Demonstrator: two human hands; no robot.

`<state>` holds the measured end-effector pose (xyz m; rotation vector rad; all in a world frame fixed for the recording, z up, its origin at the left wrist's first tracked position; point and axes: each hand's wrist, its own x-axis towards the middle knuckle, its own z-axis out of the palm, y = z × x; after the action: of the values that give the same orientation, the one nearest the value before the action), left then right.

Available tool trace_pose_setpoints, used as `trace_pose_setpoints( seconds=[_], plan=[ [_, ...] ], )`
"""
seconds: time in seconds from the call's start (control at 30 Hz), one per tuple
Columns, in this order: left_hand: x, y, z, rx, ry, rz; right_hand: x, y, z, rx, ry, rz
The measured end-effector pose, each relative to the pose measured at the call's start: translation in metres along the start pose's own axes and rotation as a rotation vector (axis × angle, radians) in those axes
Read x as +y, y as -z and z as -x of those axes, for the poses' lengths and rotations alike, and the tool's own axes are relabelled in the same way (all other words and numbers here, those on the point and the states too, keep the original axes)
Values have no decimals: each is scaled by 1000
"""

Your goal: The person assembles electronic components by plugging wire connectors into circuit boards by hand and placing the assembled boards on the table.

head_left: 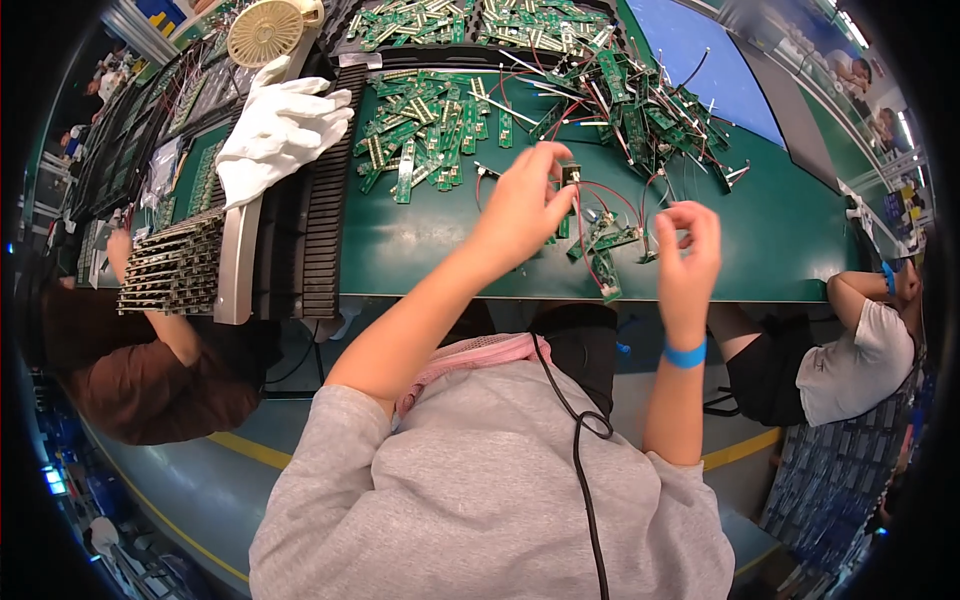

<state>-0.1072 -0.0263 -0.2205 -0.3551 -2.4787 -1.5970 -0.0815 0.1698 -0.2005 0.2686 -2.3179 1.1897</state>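
My left hand [522,205] pinches a small green circuit board [571,174] upright between thumb and fingers, above the green table mat [780,235]. To its right, my right hand [688,245] is raised with the fingers curled in; whatever lies between them is too small to make out. Thin red wires [625,195] loop between the two hands. Under them lie a few wired circuit boards [608,240], one reaching close to the table's front edge. A blue band [685,355] circles my right wrist.
Beyond my hands are a tangled heap of wired boards [640,110] and a pile of bare boards [440,130]. On the left, white gloves [275,140] lie by a black ribbed rack [322,220] and stacked boards [175,265]. People sit at left [165,390] and right [860,365].
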Motion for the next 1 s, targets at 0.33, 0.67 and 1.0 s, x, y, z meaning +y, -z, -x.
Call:
trace_pose_setpoints(
  seconds=[0.33,0.67,1.0],
  plan=[
    [-59,67,33,180,77,-549,148,24,-37,-286,-308,672],
    [-81,73,28,329,202,-777,135,44,-81,-31,-391,-249],
    [-82,84,26,268,304,-665,87,83,-115,76,-233,-828]
  ],
)
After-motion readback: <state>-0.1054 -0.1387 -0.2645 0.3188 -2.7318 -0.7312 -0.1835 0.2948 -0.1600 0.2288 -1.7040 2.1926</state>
